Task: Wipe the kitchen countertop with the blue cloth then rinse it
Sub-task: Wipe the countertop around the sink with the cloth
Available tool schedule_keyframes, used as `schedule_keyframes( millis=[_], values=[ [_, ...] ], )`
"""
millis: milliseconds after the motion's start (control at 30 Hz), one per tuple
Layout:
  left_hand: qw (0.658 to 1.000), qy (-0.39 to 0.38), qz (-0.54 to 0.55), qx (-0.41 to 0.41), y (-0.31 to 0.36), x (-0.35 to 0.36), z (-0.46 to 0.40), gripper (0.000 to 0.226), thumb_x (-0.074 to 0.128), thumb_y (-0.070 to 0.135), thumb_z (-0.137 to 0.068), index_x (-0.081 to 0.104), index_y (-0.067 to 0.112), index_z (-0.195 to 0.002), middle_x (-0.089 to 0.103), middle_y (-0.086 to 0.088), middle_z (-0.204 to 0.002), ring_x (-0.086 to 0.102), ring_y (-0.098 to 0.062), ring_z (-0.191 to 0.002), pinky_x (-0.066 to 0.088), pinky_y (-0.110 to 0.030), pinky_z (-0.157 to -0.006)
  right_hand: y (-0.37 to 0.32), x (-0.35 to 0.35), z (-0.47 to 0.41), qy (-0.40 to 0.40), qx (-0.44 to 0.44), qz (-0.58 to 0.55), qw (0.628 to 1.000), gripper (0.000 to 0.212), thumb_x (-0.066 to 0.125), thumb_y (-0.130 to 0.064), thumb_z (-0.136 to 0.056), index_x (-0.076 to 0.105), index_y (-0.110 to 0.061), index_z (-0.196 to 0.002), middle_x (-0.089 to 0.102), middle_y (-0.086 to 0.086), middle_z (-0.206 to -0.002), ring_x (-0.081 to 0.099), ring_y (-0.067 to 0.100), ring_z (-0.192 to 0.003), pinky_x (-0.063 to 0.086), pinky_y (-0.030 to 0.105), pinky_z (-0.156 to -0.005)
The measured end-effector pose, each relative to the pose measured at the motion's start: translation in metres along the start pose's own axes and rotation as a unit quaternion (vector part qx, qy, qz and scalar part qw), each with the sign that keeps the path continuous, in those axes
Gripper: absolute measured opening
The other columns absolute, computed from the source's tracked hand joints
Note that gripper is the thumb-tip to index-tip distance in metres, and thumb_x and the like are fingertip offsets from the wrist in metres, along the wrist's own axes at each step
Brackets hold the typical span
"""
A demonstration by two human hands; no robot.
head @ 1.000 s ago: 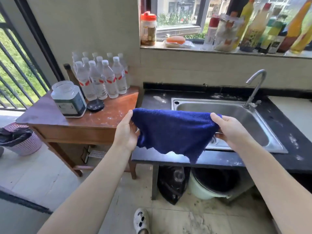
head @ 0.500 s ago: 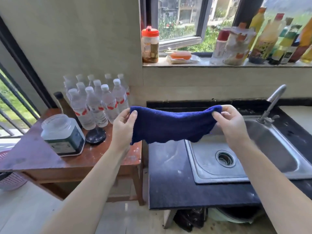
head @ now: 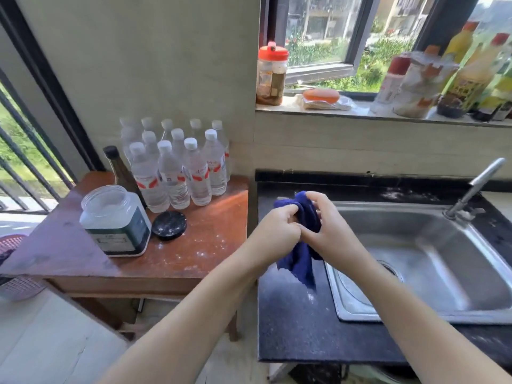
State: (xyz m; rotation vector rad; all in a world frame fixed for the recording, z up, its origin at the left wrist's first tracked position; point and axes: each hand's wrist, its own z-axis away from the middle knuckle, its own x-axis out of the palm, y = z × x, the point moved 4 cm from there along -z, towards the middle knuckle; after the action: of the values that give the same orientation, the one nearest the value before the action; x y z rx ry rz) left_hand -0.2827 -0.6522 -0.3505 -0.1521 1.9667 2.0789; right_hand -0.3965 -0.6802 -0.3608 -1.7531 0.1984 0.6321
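Black desk (head: pixel 299 322) speckled with white dust, steel sink (head: pixel 432 261) set into it. Just left of the sink, held above the desk: blue cloth (head: pixel 302 259), bunched up, tail hanging down. Left hand (head: pixel 279 231) and right hand (head: pixel 329 231) both clenched on the cloth, pressed together. Farther left of the sink, wooden table (head: pixel 194 245) with water bottles (head: pixel 180 167) and a jar (head: pixel 113 220).
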Motion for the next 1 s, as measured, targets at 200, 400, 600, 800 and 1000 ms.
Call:
schedule_keyframes(
  millis=[200, 400, 600, 800, 1000],
  values=[
    [0.985, -0.012, -0.163, 0.053, 0.014, -0.026, -0.003, 0.040, 0.037, 0.002, -0.077, 0.069, 0.017, -0.095, 0.070, -0.004, -0.103, 0.065, -0.019, -0.089, 0.052, -0.035, -0.084, 0.004, -0.013, -0.012, 0.003, -0.001, 0.023, 1.000, 0.028, 0.053, -0.006, -0.086, 0.051, -0.032, -0.096, 0.062, -0.008, -0.090, 0.060, 0.009, -0.079, 0.046, 0.022, -0.067],
    [0.957, -0.107, -0.260, 0.074, -0.022, -0.025, -0.031, 0.046, 0.066, 0.020, -0.082, 0.047, 0.017, -0.124, 0.048, 0.012, -0.116, 0.047, -0.007, -0.109, 0.037, -0.014, -0.086, 0.014, -0.036, -0.018, -0.067, 0.030, -0.148, 0.986, 0.038, 0.042, 0.011, -0.087, 0.050, -0.022, -0.105, 0.064, 0.000, -0.092, 0.060, 0.011, -0.077, 0.047, 0.023, -0.068],
    [0.948, 0.075, -0.276, 0.142, -0.035, -0.011, -0.048, 0.014, 0.061, 0.018, -0.084, 0.048, 0.013, -0.082, 0.048, 0.011, -0.069, 0.046, -0.020, -0.066, 0.039, -0.034, -0.063, 0.052, -0.066, -0.026, 0.007, 0.037, 0.018, 0.999, 0.033, 0.048, 0.008, -0.084, 0.055, -0.024, -0.088, 0.064, -0.008, -0.085, 0.057, 0.000, -0.069, 0.045, 0.014, -0.069],
    [0.912, -0.019, -0.371, 0.173, -0.118, 0.047, -0.020, 0.010, 0.057, 0.016, -0.078, 0.054, 0.011, -0.086, 0.056, -0.005, -0.083, 0.054, -0.026, -0.075, 0.039, -0.032, -0.061, 0.137, -0.034, 0.030, -0.111, 0.077, 0.109, 0.985, 0.044, 0.052, 0.010, -0.081, 0.047, -0.033, -0.083, 0.063, -0.007, -0.095, 0.060, 0.007, -0.092, 0.043, 0.015, -0.085],
    [0.919, -0.122, -0.356, 0.120, -0.219, 0.091, 0.038, 0.034, 0.040, 0.011, -0.069, 0.063, 0.007, -0.093, 0.062, -0.010, -0.098, 0.057, -0.027, -0.090, 0.049, -0.034, -0.077, 0.203, 0.017, 0.091, -0.292, 0.145, 0.187, 0.927, 0.049, 0.035, 0.012, -0.077, 0.047, -0.035, -0.082, 0.056, 0.001, -0.124, 0.047, 0.020, -0.124, 0.036, 0.027, -0.099]
  ],
)
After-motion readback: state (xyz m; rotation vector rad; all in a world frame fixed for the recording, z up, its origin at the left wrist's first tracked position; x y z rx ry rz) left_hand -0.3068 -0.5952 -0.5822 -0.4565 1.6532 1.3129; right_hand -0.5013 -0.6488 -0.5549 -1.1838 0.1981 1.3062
